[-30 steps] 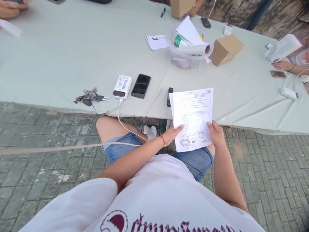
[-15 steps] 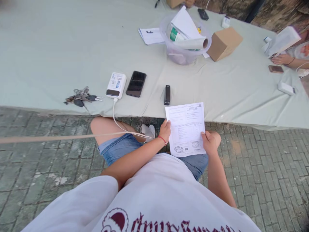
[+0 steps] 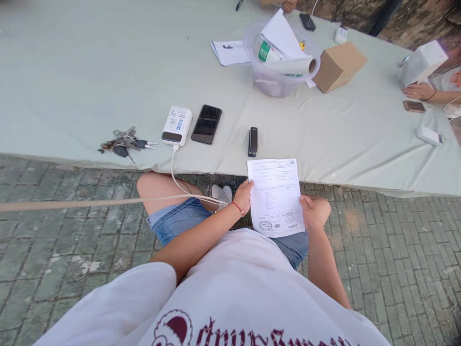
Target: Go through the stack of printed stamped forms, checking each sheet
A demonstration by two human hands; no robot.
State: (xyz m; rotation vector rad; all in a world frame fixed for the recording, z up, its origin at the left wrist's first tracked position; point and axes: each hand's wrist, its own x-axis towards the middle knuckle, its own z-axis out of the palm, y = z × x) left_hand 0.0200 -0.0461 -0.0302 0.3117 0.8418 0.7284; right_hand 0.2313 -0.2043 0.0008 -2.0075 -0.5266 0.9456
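Both hands hold one printed sheet of paper (image 3: 275,197) over the lap, just short of the counter (image 3: 90,72) edge: the left hand (image 3: 244,196) pinches its left margin with the thumb on top, and the right hand (image 3: 312,212) grips its lower right edge. Two round stamps show near the bottom of the sheet. On the cloth-covered counter lie one bunch of keys (image 3: 124,142), one white power bank (image 3: 176,126) with a white cable (image 3: 180,185) running down to the lap, one black phone (image 3: 206,124) face up just beside it, and one small black stapler-like thing (image 3: 253,142). Farther back stands one clear plastic tub (image 3: 277,79) holding a roll of white paper, folded sheets and a green-labelled package. One brown cardboard box (image 3: 338,66) sits just right of the tub. Another person's hand (image 3: 418,90) rests at the far right edge beside a second phone (image 3: 414,106).
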